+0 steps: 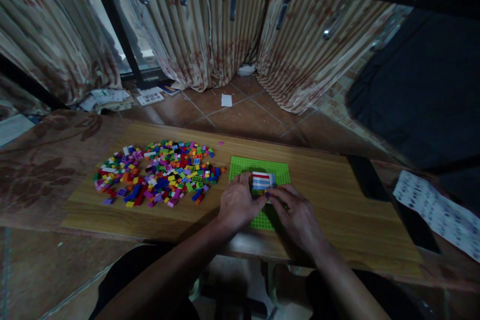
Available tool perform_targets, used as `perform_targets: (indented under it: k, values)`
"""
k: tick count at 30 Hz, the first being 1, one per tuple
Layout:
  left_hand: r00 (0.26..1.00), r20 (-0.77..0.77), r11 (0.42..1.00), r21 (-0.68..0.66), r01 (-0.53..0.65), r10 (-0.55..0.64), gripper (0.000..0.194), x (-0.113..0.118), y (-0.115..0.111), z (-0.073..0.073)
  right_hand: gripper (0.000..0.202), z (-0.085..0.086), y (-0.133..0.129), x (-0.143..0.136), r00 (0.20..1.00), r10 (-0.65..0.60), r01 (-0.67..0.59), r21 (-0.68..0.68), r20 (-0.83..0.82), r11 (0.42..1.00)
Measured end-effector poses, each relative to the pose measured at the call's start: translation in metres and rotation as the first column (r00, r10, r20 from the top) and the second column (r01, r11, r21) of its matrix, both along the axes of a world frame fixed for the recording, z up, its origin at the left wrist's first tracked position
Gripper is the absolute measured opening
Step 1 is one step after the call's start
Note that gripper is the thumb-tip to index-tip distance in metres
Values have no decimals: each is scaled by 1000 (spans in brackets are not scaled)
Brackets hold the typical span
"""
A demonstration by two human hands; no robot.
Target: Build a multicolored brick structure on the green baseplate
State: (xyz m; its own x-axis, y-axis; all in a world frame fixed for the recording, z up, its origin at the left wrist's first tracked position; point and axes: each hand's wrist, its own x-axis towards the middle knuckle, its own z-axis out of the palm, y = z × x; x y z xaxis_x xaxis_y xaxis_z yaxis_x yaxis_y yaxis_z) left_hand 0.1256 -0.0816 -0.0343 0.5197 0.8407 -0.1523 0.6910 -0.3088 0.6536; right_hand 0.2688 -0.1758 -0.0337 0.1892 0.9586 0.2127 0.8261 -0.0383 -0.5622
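Observation:
A green studded baseplate [279, 166] lies on the wooden table. On it stands a small block build [262, 180] with white, red and blue stripes. My left hand [239, 201] rests at the build's left side, its fingers closed around that edge and its thumb reaching the front. From the right, my right hand [296, 210] pinches a small dark blue brick [267, 194] at the build's front edge. The fingertips of both hands nearly meet there. What lies under my hands is hidden.
A wide pile of loose coloured bricks [165, 172] covers the table's left part. A black phone-like slab [368, 178] lies at the right, near a printed sheet [438, 210]. Curtains [210, 25] hang beyond the tabletop [330, 185].

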Motion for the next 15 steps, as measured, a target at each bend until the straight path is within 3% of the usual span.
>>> perform_targets:
  k: [8, 15]
  values:
    - [999, -12, 998, -52, -35, 35, 54, 3, 0, 5, 24, -5, 3, 4, 995, 39, -41, 17, 91, 999]
    - [998, 17, 997, -60, -56, 58, 57, 6, 1, -1, 26, 2, 6, 3, 971, 97, -88, -54, 217, 995]
